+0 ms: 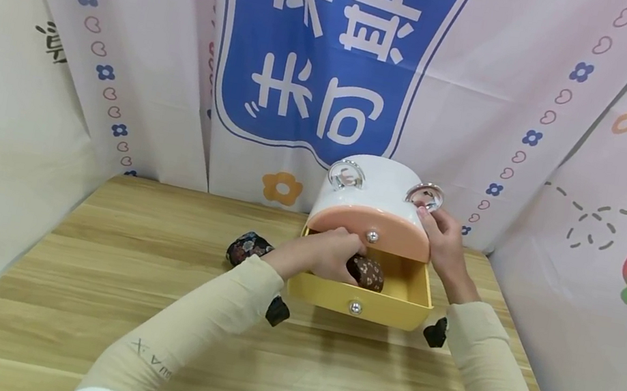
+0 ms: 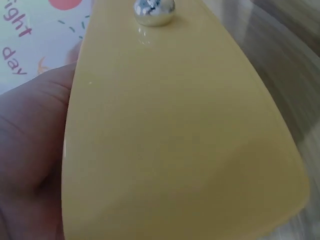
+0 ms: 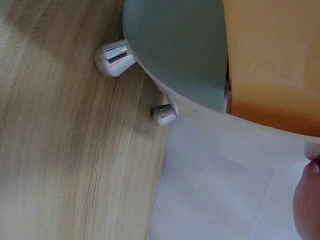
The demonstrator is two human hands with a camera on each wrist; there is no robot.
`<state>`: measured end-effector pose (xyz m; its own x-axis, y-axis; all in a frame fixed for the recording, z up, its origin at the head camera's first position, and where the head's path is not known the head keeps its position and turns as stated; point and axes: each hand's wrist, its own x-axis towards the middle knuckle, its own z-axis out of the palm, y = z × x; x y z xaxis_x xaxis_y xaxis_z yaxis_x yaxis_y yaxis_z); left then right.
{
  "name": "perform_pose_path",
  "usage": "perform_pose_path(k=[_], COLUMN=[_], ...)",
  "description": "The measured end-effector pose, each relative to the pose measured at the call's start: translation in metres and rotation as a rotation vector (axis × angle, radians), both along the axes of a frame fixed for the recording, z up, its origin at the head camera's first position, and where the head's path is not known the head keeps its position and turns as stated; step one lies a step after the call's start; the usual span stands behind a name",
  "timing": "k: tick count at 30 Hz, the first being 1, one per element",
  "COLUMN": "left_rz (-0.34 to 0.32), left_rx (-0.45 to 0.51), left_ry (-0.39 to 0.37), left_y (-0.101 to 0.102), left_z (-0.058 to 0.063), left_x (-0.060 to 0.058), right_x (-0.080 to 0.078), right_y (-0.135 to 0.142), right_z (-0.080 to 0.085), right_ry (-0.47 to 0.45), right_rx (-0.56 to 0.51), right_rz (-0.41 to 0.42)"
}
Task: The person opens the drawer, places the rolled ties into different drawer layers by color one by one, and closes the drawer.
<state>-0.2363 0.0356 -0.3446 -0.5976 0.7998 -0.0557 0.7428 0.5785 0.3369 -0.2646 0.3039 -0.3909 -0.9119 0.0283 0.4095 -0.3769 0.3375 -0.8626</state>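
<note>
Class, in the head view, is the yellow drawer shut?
No, the yellow drawer juts out from the white box, its inside showing.

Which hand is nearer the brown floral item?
Left. The left hand grips the item in the yellow drawer; the right hand is farther, at the white cabinet.

Wood-grain table [image 1: 319, 383] beneath drawer box [image 1: 346, 220], floral item [image 1: 248, 245]
</note>
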Motion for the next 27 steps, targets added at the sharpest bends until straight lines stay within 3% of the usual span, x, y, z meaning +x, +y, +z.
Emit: perform_pose_path(k=[9,17,24,27], left_rz=[-0.081,-0.122,-0.127,-0.083], left_rx=[-0.017,-0.089,-0.053,-0.021], left_ry=[0.039,0.095,0.088,0.110], left_y=[-0.003,-0.012,-0.025,-0.033], left_z=[0.000,0.002,0.012,0.020], left_x=[-0.003,-0.004,-0.002,0.002], right_x=[-0.001,0.001,0.000,0.000], right_y=[0.001,0.001,0.000,0.000], right_z=[-0.001,-0.002,-0.001,0.000], right_ry=[0.000,-0.018,-0.001,0.004], right_rx=[0.001,0.012,-0.001,-0.001], right_rz=[0.006,0.000,0.004,0.003])
